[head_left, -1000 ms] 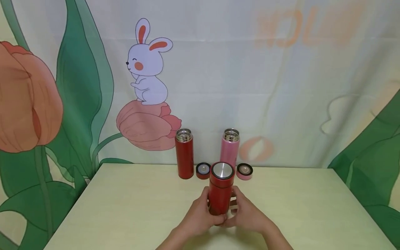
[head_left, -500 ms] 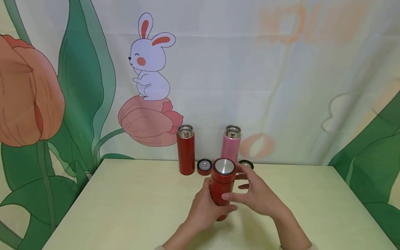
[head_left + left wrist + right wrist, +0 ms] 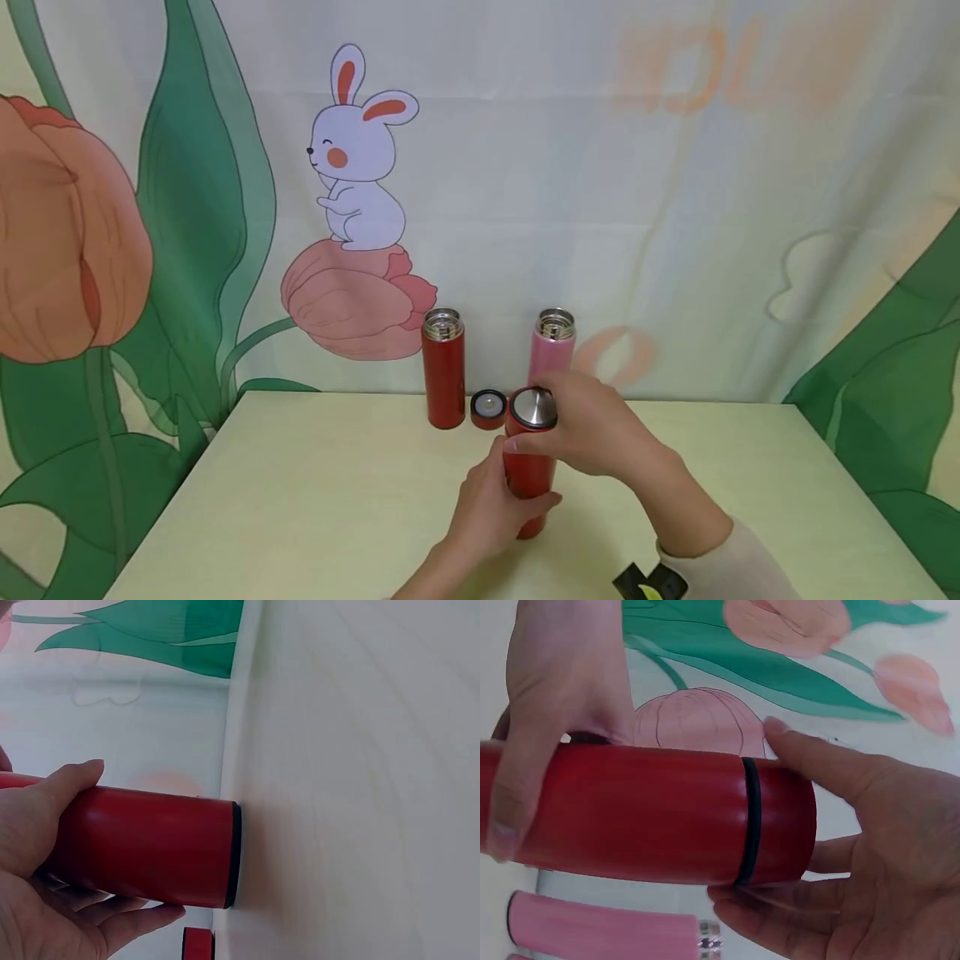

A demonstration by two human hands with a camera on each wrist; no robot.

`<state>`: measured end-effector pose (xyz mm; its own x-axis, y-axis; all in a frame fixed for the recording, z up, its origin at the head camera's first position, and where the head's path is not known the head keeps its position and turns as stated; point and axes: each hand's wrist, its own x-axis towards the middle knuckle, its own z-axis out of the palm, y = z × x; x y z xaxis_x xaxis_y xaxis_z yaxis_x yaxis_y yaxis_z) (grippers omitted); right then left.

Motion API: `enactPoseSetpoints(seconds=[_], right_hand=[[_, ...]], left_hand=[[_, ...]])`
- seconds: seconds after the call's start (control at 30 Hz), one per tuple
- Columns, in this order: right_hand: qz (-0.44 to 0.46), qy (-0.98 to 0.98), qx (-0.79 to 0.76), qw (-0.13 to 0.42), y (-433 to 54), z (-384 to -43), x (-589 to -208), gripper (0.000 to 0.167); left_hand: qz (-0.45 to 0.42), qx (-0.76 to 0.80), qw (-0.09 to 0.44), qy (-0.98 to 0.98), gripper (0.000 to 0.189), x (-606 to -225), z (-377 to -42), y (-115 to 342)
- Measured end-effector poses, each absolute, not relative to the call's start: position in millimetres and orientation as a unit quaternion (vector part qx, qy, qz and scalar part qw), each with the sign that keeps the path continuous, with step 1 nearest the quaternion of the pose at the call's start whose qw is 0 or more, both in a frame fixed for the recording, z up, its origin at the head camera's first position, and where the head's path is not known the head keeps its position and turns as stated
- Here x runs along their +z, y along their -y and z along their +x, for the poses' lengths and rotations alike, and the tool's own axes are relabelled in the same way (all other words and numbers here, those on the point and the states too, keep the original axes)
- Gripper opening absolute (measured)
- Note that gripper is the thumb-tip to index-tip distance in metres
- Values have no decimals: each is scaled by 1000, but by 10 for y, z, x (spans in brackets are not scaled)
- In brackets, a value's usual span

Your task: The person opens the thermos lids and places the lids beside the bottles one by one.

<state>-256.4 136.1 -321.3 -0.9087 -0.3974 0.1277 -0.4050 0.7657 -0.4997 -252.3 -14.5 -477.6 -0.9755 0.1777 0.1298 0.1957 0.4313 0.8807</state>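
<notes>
A red thermos bottle (image 3: 528, 477) stands upright in front of me, its lid (image 3: 786, 825) on, with a silver disc on top. Low around its body, my left hand (image 3: 483, 507) grips it, thumb on one side and fingers on the other. My right hand (image 3: 600, 427) holds the lid from the right, thumb toward me and fingers curled behind. A dark ring (image 3: 750, 821) marks the seam between lid and body in the right wrist view. The black base rim (image 3: 235, 855) is right at the tabletop in the left wrist view.
Behind, a lidless red thermos (image 3: 444, 379) stands with an upturned lid (image 3: 488, 410) beside it. To the right is a lidless pink thermos (image 3: 552, 354), partly covered by my right hand. The pale table (image 3: 315, 492) ends at a printed cloth backdrop (image 3: 712, 250).
My right hand has risen from the lower part of the thermos to its lid and closed around it, now hiding the pink lid behind. The left hand keeps its hold on the body.
</notes>
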Motion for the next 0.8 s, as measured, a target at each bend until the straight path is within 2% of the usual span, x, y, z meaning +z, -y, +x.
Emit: enactPoseSetpoints(seconds=[0.13,0.6,0.8], right_hand=[[181,960,212,-8,-1208,-2570,-3133,39],[208,960,189,-15,-1248,-2632,-3048,42],[257,945,196,-57,-1345,-2746,-3019,57]], left_hand=[[-105,-525,-4,845,71,-4800,-2522,168],[-103,-525,-19,845,67,-4770,-2557,170],[-109,-526,-27,843,72,-4753,-2578,173]])
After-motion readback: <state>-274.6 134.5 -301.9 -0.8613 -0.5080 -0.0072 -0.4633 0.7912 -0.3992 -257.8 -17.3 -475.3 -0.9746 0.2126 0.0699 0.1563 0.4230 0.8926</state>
